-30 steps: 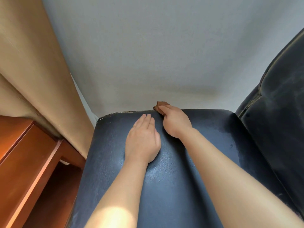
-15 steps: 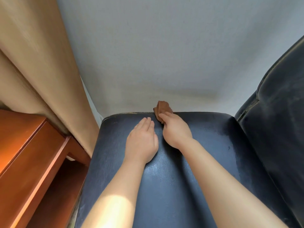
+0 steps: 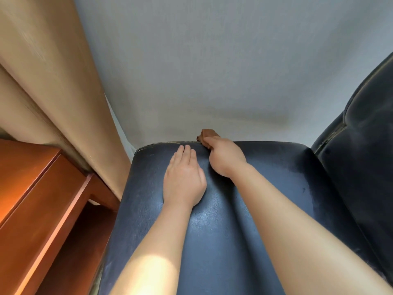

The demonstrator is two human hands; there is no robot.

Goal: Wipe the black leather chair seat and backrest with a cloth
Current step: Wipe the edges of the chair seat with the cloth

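Fingers (image 3: pixel 184 150) of the left hand (image 3: pixel 183 181) are laid straight and flat on the black leather seat (image 3: pixel 265 205); a brown cloth (image 3: pixel 207 134) is gripped in the curled right hand (image 3: pixel 226 159) at the seat's far edge; the backrest (image 3: pixel 365 158) is seen at right; no containers are visible.

Right hand (image 3: pixel 226 158) grips cloth (image 3: pixel 207 135) at seat (image 3: pixel 276 188) far edge. Left hand (image 3: pixel 184 182) lies flat just left of grip, blocking that side. Right of grip: bare seat, then backrest (image 3: pixel 365 167) walls it. Beyond grip: open floor (image 3: pixel 212 71). Far left, curtain (image 3: pixel 53 92), wooden desk (image 3: pixel 38 199).
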